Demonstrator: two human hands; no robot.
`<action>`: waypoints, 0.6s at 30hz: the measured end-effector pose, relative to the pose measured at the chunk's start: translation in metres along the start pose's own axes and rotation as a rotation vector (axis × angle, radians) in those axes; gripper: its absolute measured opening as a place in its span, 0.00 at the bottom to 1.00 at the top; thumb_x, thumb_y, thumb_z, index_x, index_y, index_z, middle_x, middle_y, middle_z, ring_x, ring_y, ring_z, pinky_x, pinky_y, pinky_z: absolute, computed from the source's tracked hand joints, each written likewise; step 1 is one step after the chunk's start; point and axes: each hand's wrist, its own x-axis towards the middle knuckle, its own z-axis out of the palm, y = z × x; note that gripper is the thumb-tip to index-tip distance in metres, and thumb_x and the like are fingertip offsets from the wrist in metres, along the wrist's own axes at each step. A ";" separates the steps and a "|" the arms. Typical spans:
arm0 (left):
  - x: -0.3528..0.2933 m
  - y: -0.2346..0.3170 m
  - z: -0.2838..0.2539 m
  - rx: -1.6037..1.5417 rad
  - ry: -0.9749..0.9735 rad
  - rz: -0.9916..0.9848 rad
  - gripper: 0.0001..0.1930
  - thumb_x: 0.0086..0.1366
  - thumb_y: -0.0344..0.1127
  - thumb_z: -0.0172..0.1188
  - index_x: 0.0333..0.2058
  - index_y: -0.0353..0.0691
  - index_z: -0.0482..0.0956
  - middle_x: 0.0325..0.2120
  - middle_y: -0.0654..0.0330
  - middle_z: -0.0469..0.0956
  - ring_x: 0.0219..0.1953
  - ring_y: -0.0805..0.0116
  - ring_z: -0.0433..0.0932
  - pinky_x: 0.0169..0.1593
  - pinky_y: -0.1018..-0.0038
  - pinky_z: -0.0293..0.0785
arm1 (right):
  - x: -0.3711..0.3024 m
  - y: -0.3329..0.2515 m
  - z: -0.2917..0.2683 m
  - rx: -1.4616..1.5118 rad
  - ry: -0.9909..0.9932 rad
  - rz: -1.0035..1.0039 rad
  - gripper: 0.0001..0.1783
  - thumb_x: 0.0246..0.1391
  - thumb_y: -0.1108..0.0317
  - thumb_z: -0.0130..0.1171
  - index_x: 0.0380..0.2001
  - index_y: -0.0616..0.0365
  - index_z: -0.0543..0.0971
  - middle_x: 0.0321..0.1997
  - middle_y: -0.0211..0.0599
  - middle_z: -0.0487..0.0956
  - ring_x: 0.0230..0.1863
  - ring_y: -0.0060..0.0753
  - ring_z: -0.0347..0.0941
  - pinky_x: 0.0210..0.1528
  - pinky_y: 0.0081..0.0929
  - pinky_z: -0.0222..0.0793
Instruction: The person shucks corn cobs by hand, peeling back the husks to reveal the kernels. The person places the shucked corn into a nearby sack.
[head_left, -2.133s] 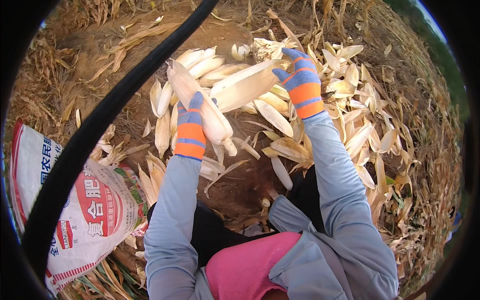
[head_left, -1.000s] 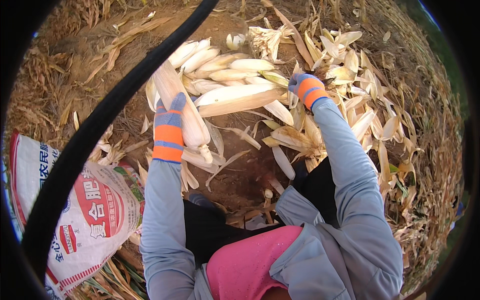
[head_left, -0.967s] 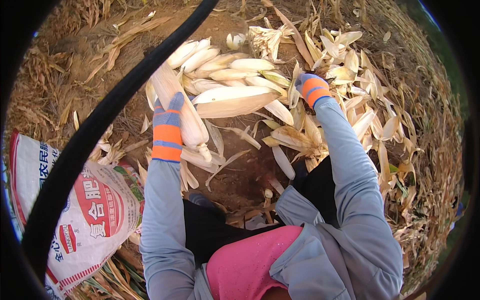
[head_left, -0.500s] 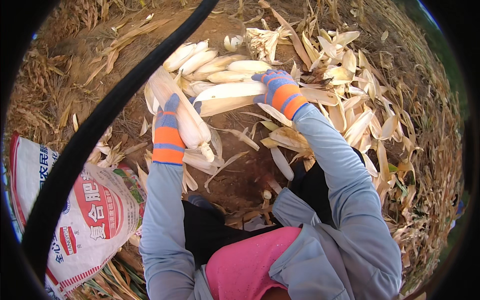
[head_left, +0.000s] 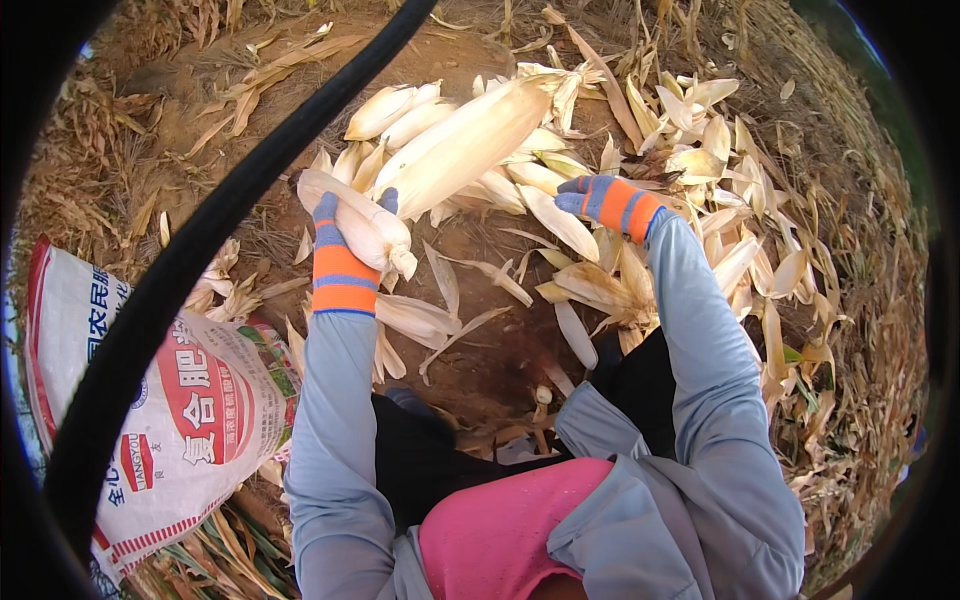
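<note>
My left hand (head_left: 338, 222), in a grey-blue and orange glove, is closed around an ear of corn (head_left: 368, 225) in its pale husk, stem end toward me. A broad, pale husk leaf (head_left: 465, 140) rises from beside that hand and slants up to the right over the heap; I cannot tell whether it is still joined to the ear. To the right, my gloved right hand (head_left: 608, 203) hovers apart from the leaf, over loose husks. Its fingers point left, a little apart, and no object shows between them. Under the leaf lie several husk-covered ears (head_left: 385, 112).
A white and red woven sack (head_left: 190, 400) stands at the left. Loose dry husks (head_left: 735, 255) cover the ground on the right, with more husk pieces (head_left: 590, 285) before my knees. Dry stalks surround the bare soil (head_left: 480, 325). A black strap (head_left: 230, 210) crosses the left side of the view.
The right hand has let go of the pale husk leaf and moved right. That leaf now stands up and away, slanting over the heap. The left hand still holds its ear.
</note>
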 end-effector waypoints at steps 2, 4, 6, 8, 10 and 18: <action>0.000 -0.012 -0.005 0.019 -0.172 -0.069 0.30 0.56 0.52 0.44 0.55 0.46 0.51 0.52 0.54 0.56 0.52 0.56 0.60 0.54 0.64 0.60 | 0.009 -0.028 0.027 0.136 -0.134 -0.162 0.34 0.46 0.49 0.52 0.51 0.60 0.62 0.47 0.39 0.70 0.45 0.30 0.67 0.47 0.27 0.62; -0.004 -0.035 0.016 -0.159 -0.144 -0.119 0.29 0.55 0.47 0.48 0.55 0.48 0.52 0.53 0.54 0.55 0.51 0.56 0.59 0.52 0.59 0.61 | 0.018 -0.030 0.052 0.733 -0.152 0.037 0.31 0.47 0.50 0.53 0.50 0.58 0.63 0.51 0.37 0.66 0.50 0.34 0.64 0.48 0.34 0.63; -0.026 -0.045 0.035 -0.168 -0.155 -0.097 0.29 0.54 0.44 0.52 0.53 0.46 0.54 0.51 0.52 0.57 0.50 0.54 0.60 0.51 0.59 0.63 | 0.019 -0.047 0.070 1.190 -0.051 -0.087 0.33 0.44 0.50 0.56 0.49 0.59 0.64 0.50 0.38 0.66 0.49 0.35 0.64 0.48 0.37 0.62; -0.018 -0.056 0.027 -0.282 -0.252 -0.382 0.30 0.53 0.44 0.54 0.53 0.43 0.55 0.50 0.50 0.58 0.49 0.52 0.62 0.51 0.59 0.64 | 0.046 -0.027 0.076 1.159 0.127 -0.081 0.25 0.45 0.50 0.54 0.42 0.56 0.70 0.40 0.38 0.73 0.41 0.35 0.68 0.43 0.31 0.63; -0.020 -0.062 0.032 -0.155 -0.187 -0.486 0.31 0.54 0.46 0.52 0.52 0.34 0.55 0.45 0.44 0.63 0.45 0.53 0.67 0.49 0.62 0.66 | 0.062 -0.015 0.067 0.833 0.310 -0.037 0.22 0.45 0.51 0.53 0.38 0.55 0.73 0.35 0.39 0.76 0.37 0.37 0.70 0.40 0.29 0.64; -0.007 -0.068 0.021 0.670 -0.029 -0.026 0.33 0.50 0.37 0.60 0.53 0.38 0.54 0.42 0.49 0.67 0.41 0.57 0.70 0.44 0.68 0.70 | 0.024 -0.051 0.031 0.088 0.635 0.004 0.23 0.41 0.55 0.53 0.37 0.59 0.71 0.32 0.49 0.75 0.36 0.49 0.70 0.38 0.35 0.65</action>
